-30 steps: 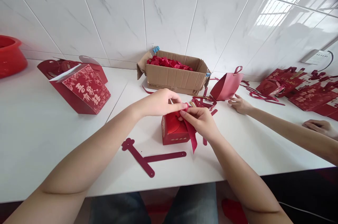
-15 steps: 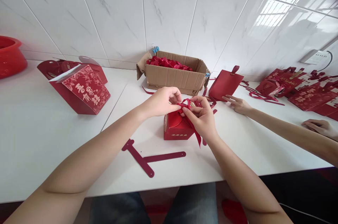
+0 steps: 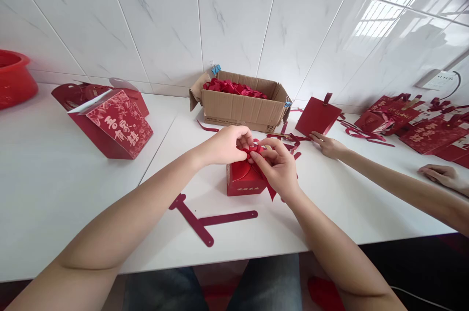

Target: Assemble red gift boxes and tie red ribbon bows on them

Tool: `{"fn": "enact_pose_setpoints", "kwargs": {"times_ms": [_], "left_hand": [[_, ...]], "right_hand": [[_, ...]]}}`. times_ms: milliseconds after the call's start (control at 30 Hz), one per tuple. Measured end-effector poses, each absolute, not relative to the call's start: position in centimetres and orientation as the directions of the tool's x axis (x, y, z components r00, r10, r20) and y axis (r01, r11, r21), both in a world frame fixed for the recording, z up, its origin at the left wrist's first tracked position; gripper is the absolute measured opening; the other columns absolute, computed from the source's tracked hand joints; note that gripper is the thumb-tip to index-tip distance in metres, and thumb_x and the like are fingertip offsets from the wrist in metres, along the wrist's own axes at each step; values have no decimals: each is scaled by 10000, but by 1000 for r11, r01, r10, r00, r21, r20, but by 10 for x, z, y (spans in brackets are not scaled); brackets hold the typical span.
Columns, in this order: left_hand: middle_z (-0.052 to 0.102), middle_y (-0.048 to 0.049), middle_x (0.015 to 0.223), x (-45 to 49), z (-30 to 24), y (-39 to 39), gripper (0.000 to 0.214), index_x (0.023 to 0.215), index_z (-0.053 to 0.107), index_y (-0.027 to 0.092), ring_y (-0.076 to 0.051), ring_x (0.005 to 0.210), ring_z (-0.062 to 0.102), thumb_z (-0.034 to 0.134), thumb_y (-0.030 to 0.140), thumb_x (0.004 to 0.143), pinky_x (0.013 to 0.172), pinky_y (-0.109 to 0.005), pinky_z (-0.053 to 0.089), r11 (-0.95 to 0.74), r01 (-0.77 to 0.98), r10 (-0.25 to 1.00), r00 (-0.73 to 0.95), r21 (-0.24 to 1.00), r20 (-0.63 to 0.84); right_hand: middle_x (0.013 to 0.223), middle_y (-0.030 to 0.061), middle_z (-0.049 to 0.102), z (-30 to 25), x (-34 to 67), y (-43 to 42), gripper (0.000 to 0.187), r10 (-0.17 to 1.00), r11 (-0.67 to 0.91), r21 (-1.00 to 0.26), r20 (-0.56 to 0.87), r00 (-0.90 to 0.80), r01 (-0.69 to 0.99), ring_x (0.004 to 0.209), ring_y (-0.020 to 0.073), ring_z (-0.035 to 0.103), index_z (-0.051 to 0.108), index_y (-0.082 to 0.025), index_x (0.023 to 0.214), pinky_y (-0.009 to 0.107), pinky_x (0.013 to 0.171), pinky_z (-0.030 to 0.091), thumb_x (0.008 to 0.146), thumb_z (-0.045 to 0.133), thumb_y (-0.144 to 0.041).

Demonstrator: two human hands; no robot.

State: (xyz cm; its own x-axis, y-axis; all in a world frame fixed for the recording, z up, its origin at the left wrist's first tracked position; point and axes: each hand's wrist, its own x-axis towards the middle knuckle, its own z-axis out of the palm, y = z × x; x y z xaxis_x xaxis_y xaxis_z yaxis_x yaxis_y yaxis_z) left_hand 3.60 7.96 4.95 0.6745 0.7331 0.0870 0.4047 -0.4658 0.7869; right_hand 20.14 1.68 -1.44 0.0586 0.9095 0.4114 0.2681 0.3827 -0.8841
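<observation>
Head view: the left hand (image 3: 234, 146) and right hand (image 3: 280, 164) meet over a small red box (image 3: 248, 187), both with thumb and fingers drawn narrow, pinching a red ribbon bow (image 3: 252, 154) on its top. A ribbon tail (image 3: 271, 193) hangs past the box's right side. The box stands upright around the middle of the white table (image 3: 73, 208), well apart from the near edge. Between it and that edge lie two dark red strips (image 3: 229, 217), one tipped close to the edge. Open tabletop gives room left of the strips and right of the right wrist. On the far side, a cardboard carton (image 3: 238, 110) limits reach near the wall; a large red box (image 3: 124, 125) stands to the left. To the right, a co-worker's hand (image 3: 330, 146) reaches to a red bag (image 3: 318, 115); whether its fingertips touch, I cannot tell.
</observation>
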Motion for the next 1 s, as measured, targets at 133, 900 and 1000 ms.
{"fn": "enact_pose_setpoints", "kwargs": {"times_ms": [133,900,1000], "left_hand": [[661,-9,786,34,54,78,157,802,655,182,-159,713,590,550,156,688,590,-260,432,-499,491,698,716,714,-4],[681,-48,812,37,47,83,183,751,714,176,-156,672,593,580,279,823,567,-266,404,-654,500,690,702,568,177],[695,-47,888,35,47,85,191,841,729,186,-170,752,616,568,290,834,613,-268,433,-638,509,681,723,578,116]], "right_hand": [[738,25,748,-14,201,18,180,901,389,-864,429,64,320,635,172,678,611,-228,926,269,536,476,833,650,-377],[951,54,671,-11,214,23,206,881,379,-758,471,43,531,804,185,626,780,-288,934,323,619,519,753,742,-378],[985,49,701,-12,215,23,169,875,398,-734,484,11,551,885,204,646,773,-290,944,352,704,544,795,699,-317]]}}
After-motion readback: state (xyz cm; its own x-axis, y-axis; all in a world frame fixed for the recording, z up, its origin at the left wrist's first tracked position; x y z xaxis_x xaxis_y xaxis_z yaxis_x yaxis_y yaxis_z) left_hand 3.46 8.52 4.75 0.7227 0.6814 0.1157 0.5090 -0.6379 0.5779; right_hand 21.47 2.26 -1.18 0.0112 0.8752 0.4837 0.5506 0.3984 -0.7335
